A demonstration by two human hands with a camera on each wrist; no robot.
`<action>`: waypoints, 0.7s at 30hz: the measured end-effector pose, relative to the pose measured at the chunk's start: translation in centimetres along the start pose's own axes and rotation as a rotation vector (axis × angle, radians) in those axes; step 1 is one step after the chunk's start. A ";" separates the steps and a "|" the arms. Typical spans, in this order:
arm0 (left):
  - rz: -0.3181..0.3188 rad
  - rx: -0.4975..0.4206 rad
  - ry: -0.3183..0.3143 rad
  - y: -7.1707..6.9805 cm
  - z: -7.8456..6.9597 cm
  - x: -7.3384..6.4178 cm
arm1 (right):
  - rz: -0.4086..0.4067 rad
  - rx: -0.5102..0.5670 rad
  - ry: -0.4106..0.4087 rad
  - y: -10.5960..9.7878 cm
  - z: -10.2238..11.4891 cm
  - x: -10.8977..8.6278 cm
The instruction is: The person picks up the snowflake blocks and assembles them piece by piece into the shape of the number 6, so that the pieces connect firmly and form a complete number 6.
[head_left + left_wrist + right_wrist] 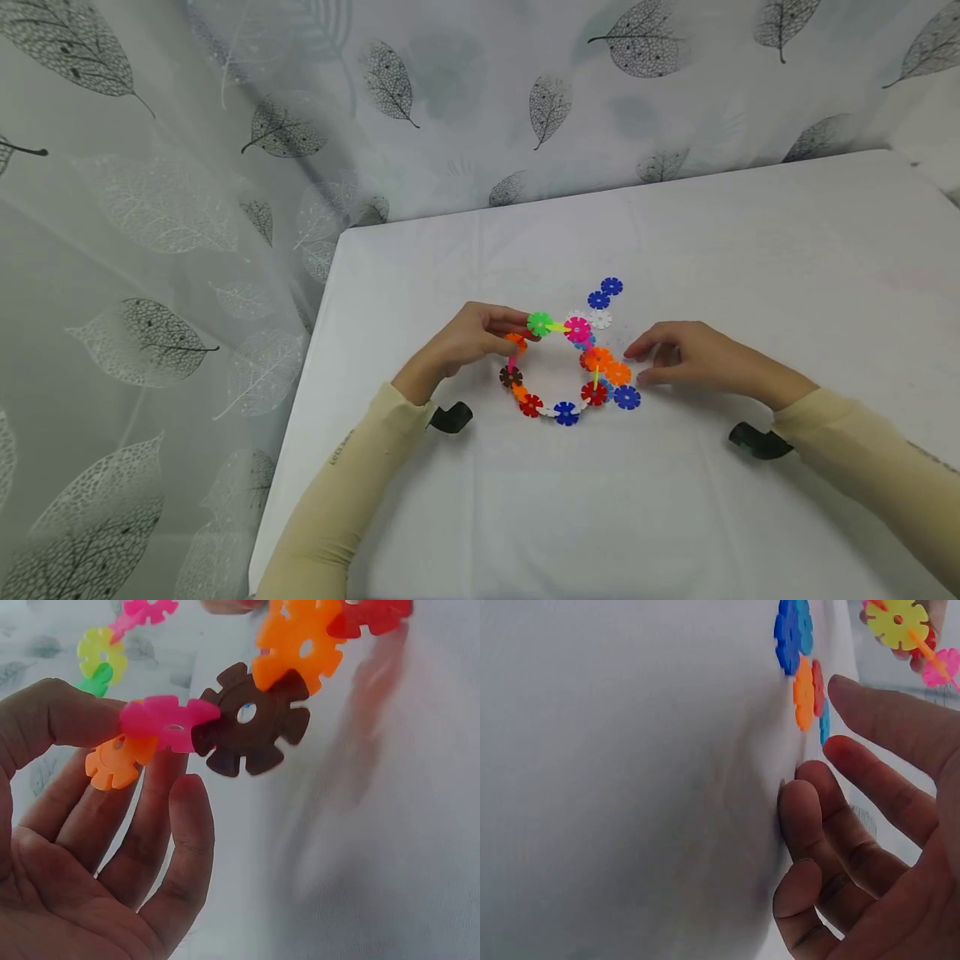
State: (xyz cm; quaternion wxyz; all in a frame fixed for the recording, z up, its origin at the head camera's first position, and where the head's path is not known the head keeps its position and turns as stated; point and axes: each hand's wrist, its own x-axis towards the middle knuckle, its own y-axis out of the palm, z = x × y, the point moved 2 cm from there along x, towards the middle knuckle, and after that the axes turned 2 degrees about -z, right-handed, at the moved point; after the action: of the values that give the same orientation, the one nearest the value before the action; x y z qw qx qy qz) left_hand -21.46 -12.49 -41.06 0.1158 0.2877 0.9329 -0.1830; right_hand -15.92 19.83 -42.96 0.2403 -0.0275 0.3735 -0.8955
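A ring of linked plastic snowflake discs [566, 413] in many colours is held above the white tabletop. At its left side my left hand [474, 337] pinches it. In the left wrist view, the thumb lies against a pink disc [171, 724] and an orange disc [118, 761], beside a brown disc [251, 724]. My right hand [693, 358] hovers right of the ring, fingers loosely bent and holding nothing. Nearest to it are an orange disc [618, 372] and a dark blue disc [627, 397]. Part of the loose discs is hidden behind the ring.
Two dark blue discs [605, 293] and a white disc [601, 319] lie behind the ring on the white-covered table [750, 250]. A leaf-patterned curtain [465, 100] hangs along the back and left. Dark curved pieces [452, 417] show at both wrists.
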 end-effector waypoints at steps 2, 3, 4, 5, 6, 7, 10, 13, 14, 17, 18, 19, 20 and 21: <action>-0.005 -0.020 -0.005 -0.2 0.2 0.0 | 0.031 -0.030 -0.016 0.4 0.2 0.3; -0.001 -0.036 -0.005 -0.2 0.2 0.0 | 0.037 -0.044 -0.023 0.6 0.4 0.4; 0.003 -0.050 -0.004 -0.2 0.3 0.1 | 0.041 -0.060 -0.033 0.7 0.6 0.6; 0.010 -0.065 -0.003 -0.2 0.4 0.2 | 0.043 -0.077 -0.038 0.8 0.7 0.7; 0.018 -0.072 0.001 -0.1 0.5 0.2 | 0.043 -0.095 -0.041 0.9 0.9 0.9; 0.027 -0.078 0.006 0.0 0.7 0.3 | 0.043 -0.112 -0.042 1.0 1.0 1.0; 0.051 -0.077 0.013 0.3 1.0 0.6 | 0.044 -0.150 -0.032 1.3 1.3 1.4; 0.060 -0.055 0.012 0.7 1.2 0.7 | 0.047 -0.164 -0.009 1.4 1.5 1.6; 0.060 -0.047 0.008 0.8 1.3 0.7 | 0.049 -0.166 -0.001 1.4 1.5 1.6; 0.055 -0.030 -0.006 1.0 1.4 0.7 | 0.055 -0.161 0.017 1.4 1.6 1.6; 0.056 -0.024 -0.008 1.0 1.5 0.7 | 0.054 -0.159 0.020 1.3 1.6 1.6; 0.060 -0.022 -0.007 1.1 1.5 0.7 | 0.054 -0.155 0.022 1.3 1.7 1.6; 0.068 -0.028 -0.005 1.1 1.5 0.7 | 0.053 -0.150 0.024 1.2 1.7 1.5; 0.073 -0.034 -0.001 1.2 1.5 0.7 | 0.052 -0.145 0.025 1.2 1.7 1.5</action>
State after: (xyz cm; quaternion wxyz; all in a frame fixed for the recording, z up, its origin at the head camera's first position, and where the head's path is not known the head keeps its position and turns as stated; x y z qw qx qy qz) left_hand -21.15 -11.90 -43.00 0.1279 0.3195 0.9246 -0.1630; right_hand -16.35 17.30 -42.73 0.2562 -0.0241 0.4409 -0.8599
